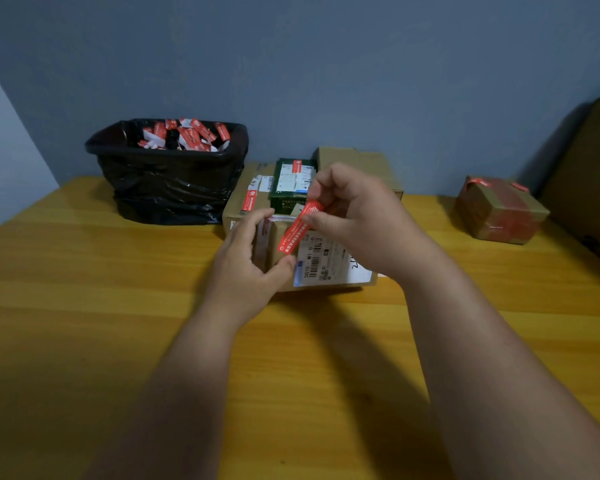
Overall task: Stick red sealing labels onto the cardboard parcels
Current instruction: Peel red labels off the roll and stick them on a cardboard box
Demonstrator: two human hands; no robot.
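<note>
1. A small cardboard parcel (326, 261) sits on the yellow wooden bench (84, 306), near its middle, with a white shipping slip and barcode on its top face.
2. The left hand (246, 261) grips the parcel's left end, fingers curled over the far top edge and the thumb pressed against the near side.
3. The right hand (354, 216) hovers above the parcel and pinches the upper end of a red sealing label (297, 232) between thumb and fingers.
4. The label hangs slanted down to the left; its lower end lies at the parcel's top near the left thumb, though whether it has stuck there cannot be told.
5. Just behind this parcel lies a larger flat cardboard box (246, 202) with a red label on its top, and a dark green box (291, 185) rests on that, also carrying a red label.
6. Another plain cardboard box (357, 164) stands behind them, against the blue wall.
7. At the back left a bin lined with a black bag (167, 174) holds a heap of red labels and white backing strips.
8. Well apart on the right, a brown taped parcel (499, 209) sits on the bench with red labels at its top corners.
</note>
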